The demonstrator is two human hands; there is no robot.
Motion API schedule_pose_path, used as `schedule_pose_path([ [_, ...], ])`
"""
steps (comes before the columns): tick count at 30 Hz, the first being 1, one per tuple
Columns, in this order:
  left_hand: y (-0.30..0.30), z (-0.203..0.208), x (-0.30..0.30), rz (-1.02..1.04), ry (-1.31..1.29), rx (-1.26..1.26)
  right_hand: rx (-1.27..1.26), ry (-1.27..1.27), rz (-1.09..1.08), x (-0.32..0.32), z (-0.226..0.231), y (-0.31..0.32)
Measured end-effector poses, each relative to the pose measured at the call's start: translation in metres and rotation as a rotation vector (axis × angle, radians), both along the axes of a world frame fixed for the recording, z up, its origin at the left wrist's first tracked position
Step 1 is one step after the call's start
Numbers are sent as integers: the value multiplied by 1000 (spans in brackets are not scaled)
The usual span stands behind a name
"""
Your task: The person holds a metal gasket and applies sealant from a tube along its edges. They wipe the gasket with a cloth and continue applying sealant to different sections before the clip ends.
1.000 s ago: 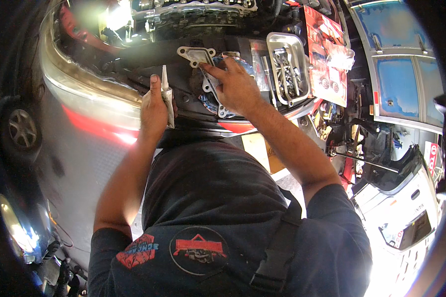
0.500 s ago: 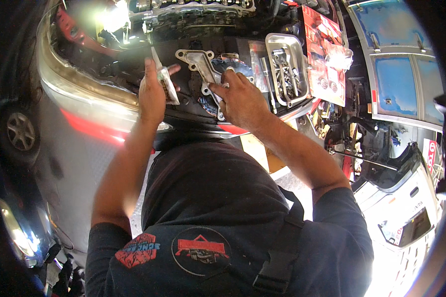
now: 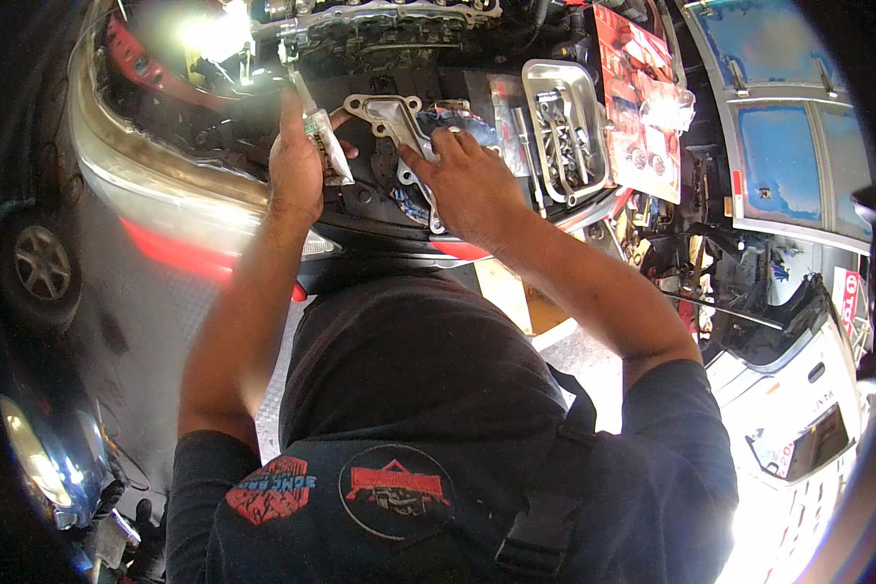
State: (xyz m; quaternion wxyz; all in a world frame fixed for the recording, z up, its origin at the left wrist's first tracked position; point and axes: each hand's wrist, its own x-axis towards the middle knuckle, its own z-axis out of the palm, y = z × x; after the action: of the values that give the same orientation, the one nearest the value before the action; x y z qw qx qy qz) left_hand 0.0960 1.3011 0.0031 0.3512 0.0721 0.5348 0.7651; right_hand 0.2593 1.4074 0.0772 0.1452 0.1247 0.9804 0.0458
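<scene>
My left hand (image 3: pixel 294 167) is closed around a white sealant tube (image 3: pixel 330 148) with a long pale nozzle tilted up and away. To its right lies a silvery metal cover (image 3: pixel 391 113), an angular casting with bolt holes along its flange. My right hand (image 3: pixel 473 181) grips this cover from the right. Its thumb lies along the near part of the flange and the other fingers bend over the far side, partly hiding the cover's middle. Under and beside the cover is a crumpled blue patterned cloth (image 3: pixel 465 125).
An open engine (image 3: pixel 380 39) lies beyond the car's front edge, with a bright lamp (image 3: pixel 219 37) at the left. Right of my right hand are a thin metal rod (image 3: pixel 529 156), a steel tray (image 3: pixel 532 90) of bolts and tools, and a red printed sheet (image 3: pixel 618 97) with a clear plastic bag (image 3: pixel 668 109).
My right thumb has moved up and left along the cover's flange, and the fingers have spread a little. My left hand and the tube have shifted slightly up and left.
</scene>
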Motion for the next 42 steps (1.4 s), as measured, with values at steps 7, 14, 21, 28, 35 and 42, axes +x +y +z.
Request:
schedule_pose_path([
  [7,-1,0,0,-5,-18,41,7,153,-14,-12,-3,4],
  [14,-1,1,-1,4,-48,61,9,117,25,6,-2,-1],
  [21,-1,0,-1,-11,-49,58,-8,53,-62,-13,-1,1],
  [28,-7,5,-4,0,-115,-9,-58,6,-50,15,6,-10],
  [35,-5,7,-2,22,-79,-21,-61,164,-75,13,-4,-9],
  [42,-37,-4,15,-60,34,-297,-603,404,-284,10,11,-8],
])
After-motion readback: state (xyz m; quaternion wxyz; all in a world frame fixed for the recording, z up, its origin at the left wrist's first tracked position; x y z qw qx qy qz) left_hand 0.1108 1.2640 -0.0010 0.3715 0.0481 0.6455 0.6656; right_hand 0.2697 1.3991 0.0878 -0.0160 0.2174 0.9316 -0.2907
